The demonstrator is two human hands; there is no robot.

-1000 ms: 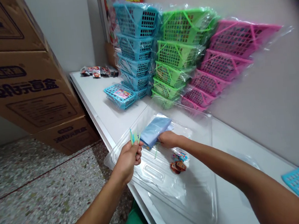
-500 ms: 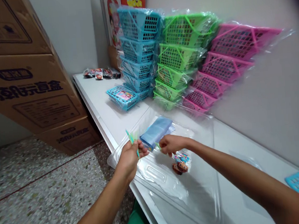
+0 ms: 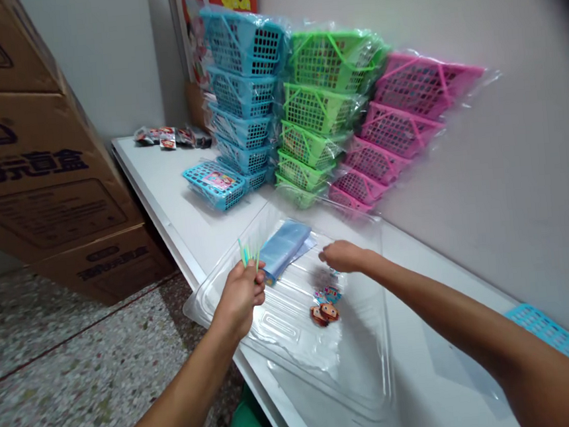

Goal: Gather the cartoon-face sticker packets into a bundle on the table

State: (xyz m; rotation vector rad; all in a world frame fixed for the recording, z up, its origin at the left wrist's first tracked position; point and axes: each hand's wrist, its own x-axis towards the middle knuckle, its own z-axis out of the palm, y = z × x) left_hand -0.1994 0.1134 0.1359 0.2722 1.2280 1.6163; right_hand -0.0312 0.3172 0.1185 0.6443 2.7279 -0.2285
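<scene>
My left hand (image 3: 244, 290) is closed round a few thin green and blue plastic sticks (image 3: 248, 251), which poke up above the thumb. It hovers over the left side of a clear plastic tray (image 3: 386, 337). Inside the tray, close to those fingers, lies a folded bundle of blue plastic film (image 3: 284, 245). My right hand (image 3: 344, 257) is over the tray to the right of the bundle, its fingers curled; anything in them is hidden. Below it in the tray are small brown face-shaped pieces (image 3: 325, 313) with a blue and pink printed packet (image 3: 327, 295).
Bagged blue baskets (image 3: 244, 91), green baskets (image 3: 322, 107) and pink baskets (image 3: 401, 130) stand stacked along the wall. A flat blue basket lid (image 3: 549, 335) lies at the right. Cardboard boxes (image 3: 36, 169) rise left of the white table (image 3: 164, 204).
My right hand has moved away from the blue bundle, up and to the right across the tray. My left hand still grips the sticks. The whole view has shifted slightly.
</scene>
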